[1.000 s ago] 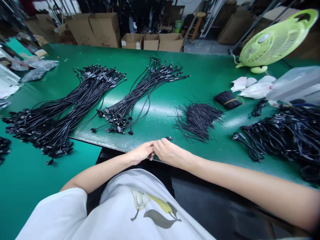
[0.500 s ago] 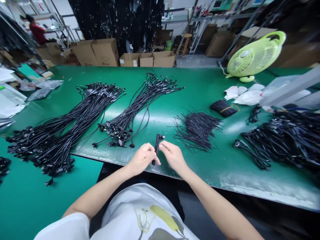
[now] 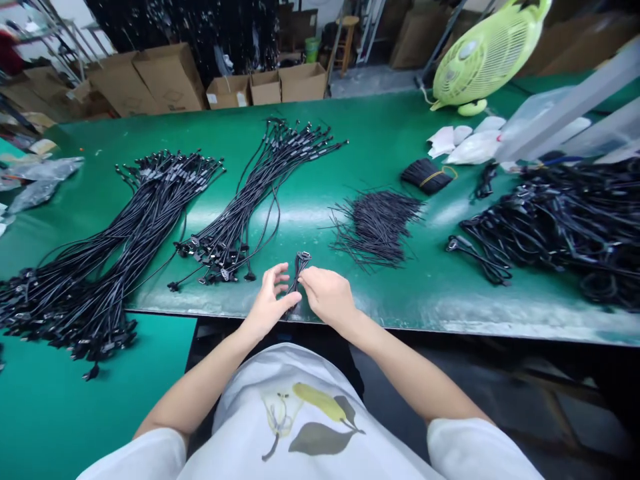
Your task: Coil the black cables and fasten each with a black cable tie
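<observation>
A folded black cable [image 3: 302, 260] stands out between my two hands at the table's front edge, its connector end up and away from me. My right hand [image 3: 327, 295] is closed, thumb and fingertips pinched at the middle of the cable; any tie there is too small to make out. Around the cable's left side is my left hand [image 3: 269, 299], fingers curved and apart, thumb stretched toward the bundle's lower part. The lower end of the cable is partly hidden by the thumb. To the right lies a loose pile of short black ties [image 3: 383, 223].
Two long bundles of straight black cables, a nearer-left one [image 3: 145, 213] and a middle one [image 3: 255, 193], lie on the green table [image 3: 320, 180]. At right are a banded black bundle [image 3: 426, 176], a heap of folded cables [image 3: 565, 227] and a green fan [image 3: 485, 57].
The view has tilted down and shifted right. My left hand's fingers have spread from a closed pose beside the cable. My right hand has moved down along the cable, whose connector end now shows more.
</observation>
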A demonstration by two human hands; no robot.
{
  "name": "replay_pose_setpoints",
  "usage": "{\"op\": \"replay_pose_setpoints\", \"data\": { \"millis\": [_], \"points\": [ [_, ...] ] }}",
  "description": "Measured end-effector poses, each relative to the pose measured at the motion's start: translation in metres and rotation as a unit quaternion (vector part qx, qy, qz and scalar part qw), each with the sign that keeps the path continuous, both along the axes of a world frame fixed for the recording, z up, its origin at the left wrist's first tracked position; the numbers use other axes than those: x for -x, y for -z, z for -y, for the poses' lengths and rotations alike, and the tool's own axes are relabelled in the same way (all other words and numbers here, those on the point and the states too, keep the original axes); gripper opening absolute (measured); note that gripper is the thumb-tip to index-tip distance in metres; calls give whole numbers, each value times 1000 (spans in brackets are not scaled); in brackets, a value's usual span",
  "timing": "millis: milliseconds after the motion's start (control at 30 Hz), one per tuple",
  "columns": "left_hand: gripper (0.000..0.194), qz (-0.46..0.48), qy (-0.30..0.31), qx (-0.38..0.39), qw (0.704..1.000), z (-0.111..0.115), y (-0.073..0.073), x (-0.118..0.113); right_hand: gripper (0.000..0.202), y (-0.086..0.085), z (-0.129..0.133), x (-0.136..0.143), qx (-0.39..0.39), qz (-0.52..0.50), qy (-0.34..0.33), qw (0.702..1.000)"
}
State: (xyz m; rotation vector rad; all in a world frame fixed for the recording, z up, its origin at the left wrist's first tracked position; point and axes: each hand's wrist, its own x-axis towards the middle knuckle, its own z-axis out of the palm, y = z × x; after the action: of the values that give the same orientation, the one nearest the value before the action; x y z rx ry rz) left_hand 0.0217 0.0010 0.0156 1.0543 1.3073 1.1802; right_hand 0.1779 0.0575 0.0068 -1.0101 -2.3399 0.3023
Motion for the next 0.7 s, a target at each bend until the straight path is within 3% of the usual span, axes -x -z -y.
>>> {"op": "replay_pose_setpoints", "data": {
  "millis": [100,167,233,333,367,400,433,567,700],
  "points": [
    [53,85,33,37,995,4,18,-12,28,-3,0,2,63,-51,16,997],
    [49,66,16,17,998,6,24,-19,27,-3,1,5,191,-139,6,972],
    [47,19,-22,-15,999,6,25,-24,28,0,0,7,363,-257,-20,896],
    [44,32,-31,-49,998,5,22,-29,38,10,-1,7,592,-355,-72,721],
    [42,65,-23,-47,997,3,20,-30,42,13,0,5,633,-354,-80,683],
    [41,103,-18,-35,994,1,19,-30,45,16,0,3,653,-341,-82,672],
    [40,143,-17,-16,989,-1,17,-29,47,18,2,-2,650,-320,-79,685],
    [30,264,-55,64,961,-15,11,-27,39,18,7,-23,515,-232,-44,824],
    [22,295,-67,73,950,-27,13,-43,28,13,16,-35,373,-263,23,890]
  ]
}}
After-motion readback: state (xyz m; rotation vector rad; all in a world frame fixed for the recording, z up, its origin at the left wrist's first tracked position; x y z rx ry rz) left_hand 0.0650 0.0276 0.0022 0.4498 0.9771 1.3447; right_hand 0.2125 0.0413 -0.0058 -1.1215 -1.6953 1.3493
